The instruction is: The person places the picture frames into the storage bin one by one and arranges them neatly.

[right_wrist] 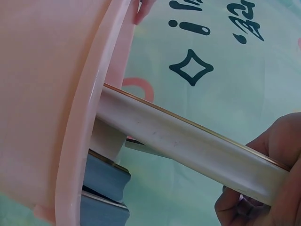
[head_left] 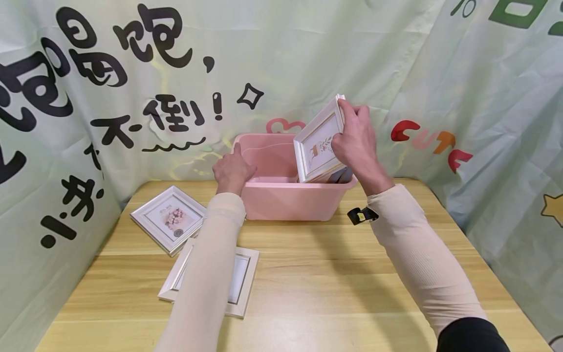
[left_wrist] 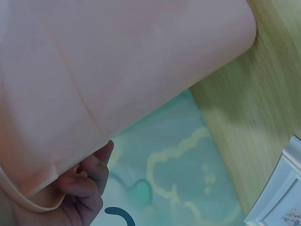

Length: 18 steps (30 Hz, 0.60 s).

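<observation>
A pink plastic bin stands at the back of the table. My left hand grips its left rim; the left wrist view shows the fingers curled under the lip. With my right hand I hold a white picture frame by its upper right edge, thumb on the front. That frame is tilted, its lower end inside the bin. In the right wrist view its pale side edge runs past the bin's rim. Blue-grey frames stand in the bin beside it.
On the table's left lies a silver-white frame with a flower picture. Nearer, another white frame is partly hidden under my left forearm, with a further frame edge beside it. A printed cloth hangs behind the table.
</observation>
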Tool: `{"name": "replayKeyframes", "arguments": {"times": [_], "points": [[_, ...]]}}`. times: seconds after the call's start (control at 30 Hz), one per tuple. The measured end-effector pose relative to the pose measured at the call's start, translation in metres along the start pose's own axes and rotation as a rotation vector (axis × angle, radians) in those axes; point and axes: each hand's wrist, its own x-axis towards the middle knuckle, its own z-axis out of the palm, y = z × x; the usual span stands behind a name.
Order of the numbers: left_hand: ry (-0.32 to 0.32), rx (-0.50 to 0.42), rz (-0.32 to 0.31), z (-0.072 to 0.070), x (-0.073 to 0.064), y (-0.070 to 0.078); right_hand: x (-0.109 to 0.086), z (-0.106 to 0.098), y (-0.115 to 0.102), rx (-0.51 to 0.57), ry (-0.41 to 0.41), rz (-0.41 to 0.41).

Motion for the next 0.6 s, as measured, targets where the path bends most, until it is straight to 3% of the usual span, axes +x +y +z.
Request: {"name": "replayKeyframes", "arguments": {"times": [0.6], "points": [[0.004,-0.001,0.000,0.002,0.002,-0.001,0.017,0.011,-0.005,-0.102,-0.124,0.050]]}}
